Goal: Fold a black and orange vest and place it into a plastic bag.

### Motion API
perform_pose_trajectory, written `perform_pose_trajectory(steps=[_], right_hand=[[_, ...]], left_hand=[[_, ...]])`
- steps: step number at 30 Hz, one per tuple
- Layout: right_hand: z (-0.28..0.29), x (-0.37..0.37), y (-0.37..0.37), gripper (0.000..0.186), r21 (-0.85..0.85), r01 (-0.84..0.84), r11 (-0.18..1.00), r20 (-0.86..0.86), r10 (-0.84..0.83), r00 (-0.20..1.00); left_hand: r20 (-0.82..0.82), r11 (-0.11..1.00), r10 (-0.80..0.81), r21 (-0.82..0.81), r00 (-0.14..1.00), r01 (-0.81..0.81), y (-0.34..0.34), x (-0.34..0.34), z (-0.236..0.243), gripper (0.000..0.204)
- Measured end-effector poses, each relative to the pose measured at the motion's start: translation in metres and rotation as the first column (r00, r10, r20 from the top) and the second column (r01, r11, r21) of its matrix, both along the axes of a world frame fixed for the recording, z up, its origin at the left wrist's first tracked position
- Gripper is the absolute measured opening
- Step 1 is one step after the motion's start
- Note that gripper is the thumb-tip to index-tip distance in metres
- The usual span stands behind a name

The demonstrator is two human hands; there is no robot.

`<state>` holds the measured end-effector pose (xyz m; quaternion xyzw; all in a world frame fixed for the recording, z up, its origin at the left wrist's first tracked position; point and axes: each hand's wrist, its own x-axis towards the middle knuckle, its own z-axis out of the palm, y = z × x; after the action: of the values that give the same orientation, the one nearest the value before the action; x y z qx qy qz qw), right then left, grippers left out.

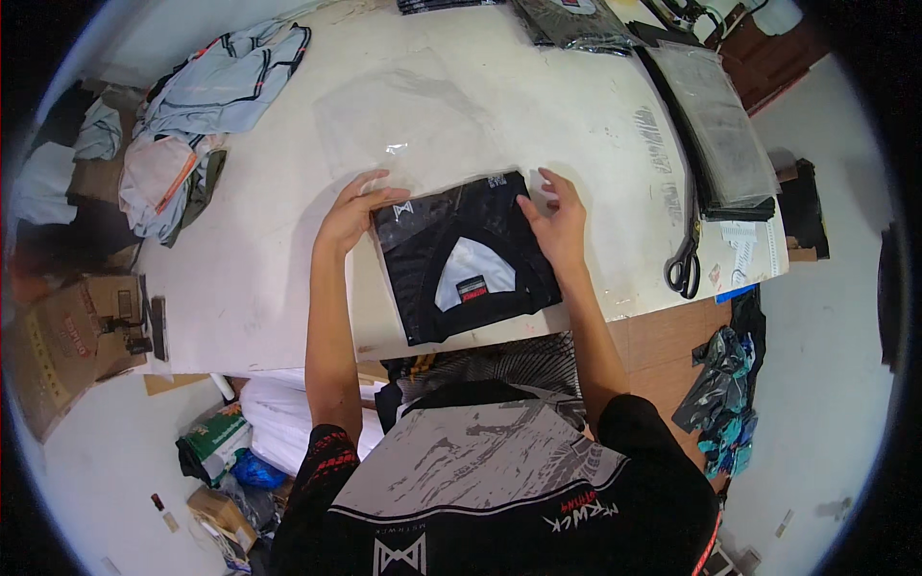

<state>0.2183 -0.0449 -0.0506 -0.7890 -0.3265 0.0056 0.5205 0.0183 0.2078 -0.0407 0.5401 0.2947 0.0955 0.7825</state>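
Observation:
A neatly folded black T-shirt [413,278] lies on the white table in front of me, its collar toward my body. Inside the neck opening shows pale lining with a dark and red label [472,287]. My left hand [353,213] is at the shirt's far left corner, fingers stretched out and the thumb side against its edge. At the right edge, my right hand [559,223] has its fingers apart and its thumb close to the fabric. Beyond the shirt a clear plastic bag [399,115] lies flat; whether it touches the shirt I cannot tell.
Black-handled scissors [684,274] lie near the table's right edge, below a stack of clear plastic bags [715,125]. Packed garments [574,24] rest at the far edge. Light grey clothes [226,82] are heaped far left, with a cardboard box [72,341] nearer.

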Motion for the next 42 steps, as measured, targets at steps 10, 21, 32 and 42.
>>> perform_pose_trajectory(steps=[10, 21, 32, 42], right_hand=[[-0.012, 0.064, 0.031, 0.034, 0.159, -0.280, 0.947, -0.455, 0.322, 0.830], [-0.017, 0.078, 0.035, 0.028, -0.026, -0.264, 0.964, -0.434, 0.227, 0.872], [-0.010, 0.063, -0.004, 0.037, 0.019, -0.388, 0.921, -0.110, 0.388, 0.915], [-0.016, 0.042, -0.016, 0.017, 0.068, -0.292, 0.954, -0.003, 0.293, 0.956]], left_hand=[[-0.028, 0.996, 0.071, 0.048, 0.997, -0.070, -0.003, 0.004, -0.005, 0.040], [-0.040, 0.952, 0.281, 0.141, 0.959, -0.273, -0.023, 0.008, -0.010, 0.042], [-0.041, 0.958, 0.127, 0.263, 0.991, -0.112, -0.015, 0.008, 0.005, 0.056], [-0.093, 0.984, 0.046, 0.175, 0.995, -0.029, -0.011, 0.006, 0.008, 0.059]])
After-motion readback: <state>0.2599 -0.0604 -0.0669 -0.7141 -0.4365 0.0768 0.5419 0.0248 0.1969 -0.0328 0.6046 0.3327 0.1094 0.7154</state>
